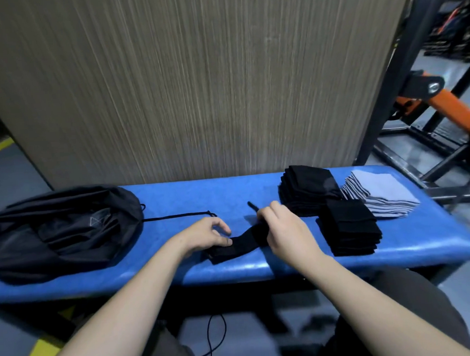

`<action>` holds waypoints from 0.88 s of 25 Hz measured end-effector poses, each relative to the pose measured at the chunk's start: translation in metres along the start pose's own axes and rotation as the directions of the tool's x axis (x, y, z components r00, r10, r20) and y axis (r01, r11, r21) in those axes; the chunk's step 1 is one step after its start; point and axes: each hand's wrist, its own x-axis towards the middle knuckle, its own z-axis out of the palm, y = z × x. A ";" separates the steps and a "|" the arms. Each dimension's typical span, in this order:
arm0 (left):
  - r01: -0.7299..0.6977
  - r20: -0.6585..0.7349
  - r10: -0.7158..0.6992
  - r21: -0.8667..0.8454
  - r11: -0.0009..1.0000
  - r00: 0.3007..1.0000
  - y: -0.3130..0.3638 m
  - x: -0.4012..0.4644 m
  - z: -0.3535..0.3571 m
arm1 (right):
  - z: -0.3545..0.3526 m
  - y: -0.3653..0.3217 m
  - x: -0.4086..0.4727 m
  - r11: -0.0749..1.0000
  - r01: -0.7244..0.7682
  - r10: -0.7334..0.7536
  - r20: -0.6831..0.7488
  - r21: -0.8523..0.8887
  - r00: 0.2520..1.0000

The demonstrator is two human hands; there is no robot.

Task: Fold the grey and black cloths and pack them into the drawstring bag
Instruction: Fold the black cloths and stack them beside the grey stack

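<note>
Black cloth [232, 246] lengthwise left-right between hands.

I see a glossy blue padded surface [202, 196], matt black cloth [232, 246] on it, a faintly shiny fabric drawstring bag [53, 233], and a wood-grain board [195, 84] behind.

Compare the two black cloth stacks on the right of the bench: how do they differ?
The rear black stack lies farther from the person, against the grey stack; the front black stack lies nearer the bench's front edge. The rear stack looks wider and a bit fanned out; the front stack looks narrower and squarer. Both are folded black cloths, and neither hand touches them.
</note>
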 end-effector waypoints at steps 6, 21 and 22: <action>-0.068 -0.055 0.088 0.292 0.954 0.995 -0.012 0.000 -0.003 | 0.032 -0.030 -0.007 0.967 0.219 -0.198 0.162 -0.127 0.967; -0.086 -0.209 0.315 0.694 0.715 0.926 -0.031 -0.014 0.009 | 0.027 -0.017 -0.008 0.956 -0.270 0.284 0.122 -0.116 0.951; -0.096 -0.208 0.320 0.685 0.722 0.924 -0.032 -0.016 0.009 | 0.026 -0.016 -0.009 0.938 -0.328 0.343 0.156 -0.112 0.926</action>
